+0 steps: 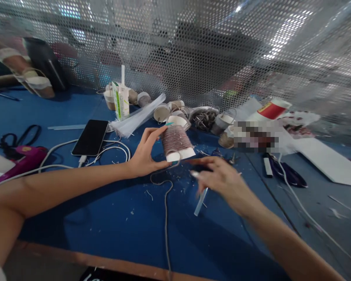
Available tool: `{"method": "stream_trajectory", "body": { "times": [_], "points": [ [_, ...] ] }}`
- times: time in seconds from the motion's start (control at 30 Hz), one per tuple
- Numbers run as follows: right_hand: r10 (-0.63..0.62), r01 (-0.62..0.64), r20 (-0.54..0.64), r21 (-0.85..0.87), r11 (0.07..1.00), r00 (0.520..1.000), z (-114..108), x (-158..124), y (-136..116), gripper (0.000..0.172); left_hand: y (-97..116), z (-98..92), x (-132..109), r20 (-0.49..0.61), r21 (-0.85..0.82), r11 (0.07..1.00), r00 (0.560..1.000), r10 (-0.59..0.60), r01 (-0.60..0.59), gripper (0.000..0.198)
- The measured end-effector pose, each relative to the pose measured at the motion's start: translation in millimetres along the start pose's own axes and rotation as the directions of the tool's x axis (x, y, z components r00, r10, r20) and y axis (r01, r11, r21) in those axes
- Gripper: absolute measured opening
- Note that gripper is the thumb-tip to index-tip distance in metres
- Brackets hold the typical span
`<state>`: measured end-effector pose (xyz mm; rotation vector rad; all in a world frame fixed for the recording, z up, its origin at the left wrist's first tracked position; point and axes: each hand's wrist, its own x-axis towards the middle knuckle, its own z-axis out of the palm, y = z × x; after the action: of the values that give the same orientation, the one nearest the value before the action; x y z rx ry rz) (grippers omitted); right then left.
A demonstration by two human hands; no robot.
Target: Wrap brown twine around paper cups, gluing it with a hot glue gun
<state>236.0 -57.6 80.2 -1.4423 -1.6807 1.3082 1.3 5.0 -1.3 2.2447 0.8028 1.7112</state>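
Note:
My left hand (146, 153) grips a white paper cup (177, 142), its thumb at the lower edge and fingers at the top. Brownish-grey cord is wound round the cup's middle in close rows, leaving white bands at both ends. The cord's loose tail (165, 210) hangs from the lower edge and runs across the table towards me. Just right of the cup is my right hand (218, 175), blurred by motion, its index finger pointing towards the cup's lower edge. Below those fingers shows a translucent glue stick (201, 202); whether the hand holds it is unclear.
On the blue table (111, 222) lie a phone (90, 137) with a white cable, a purple glue gun (26, 158) and dark-handled snippers (289, 171). Behind the cup are clear glue sticks (143, 115), a small carton (121, 102) and several cord-wrapped cups. A perforated metal screen (169, 50) stands behind.

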Motion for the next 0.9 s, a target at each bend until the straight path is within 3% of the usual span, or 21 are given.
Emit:
{"method": "stream_trajectory", "body": {
  "times": [0.1,0.2,0.47,0.6,0.67,0.77,0.9],
  "points": [
    [-0.015,-0.039,0.211,0.247,0.968,0.977,37,11,13,0.065,2,0.2,-1,-0.024,-0.016,1.000,0.999,-0.023,0.023,0.088],
    [-0.067,-0.067,0.342,0.366,0.928,0.937,49,16,20,0.061,3,0.1,-1,-0.012,-0.033,0.999,0.999,-0.038,0.037,0.089],
    [0.012,-0.110,0.317,0.290,0.951,0.948,26,4,3,0.047,0,1.6,-1,0.000,-0.028,0.996,0.996,-0.090,0.090,0.093],
    [-0.037,-0.038,0.396,0.179,0.983,0.918,5,2,-4,0.037,-1,0.5,-1,0.023,-0.013,0.995,0.995,-0.097,0.097,0.092],
    [-0.111,0.050,0.374,0.169,0.984,0.921,-7,1,-6,0.046,0,-0.5,-1,0.045,-0.006,0.995,0.994,-0.101,0.102,0.092],
    [-0.216,0.169,0.229,0.208,0.963,0.949,-19,2,-9,0.053,1,-1.5,-1,0.072,0.002,0.995,0.992,-0.100,0.100,0.092],
    [-0.198,0.199,-0.017,0.138,0.970,0.980,-23,8,-8,0.053,2,-2.2,0,0.094,-0.005,0.997,0.992,-0.080,0.081,0.090]
  ]
}}
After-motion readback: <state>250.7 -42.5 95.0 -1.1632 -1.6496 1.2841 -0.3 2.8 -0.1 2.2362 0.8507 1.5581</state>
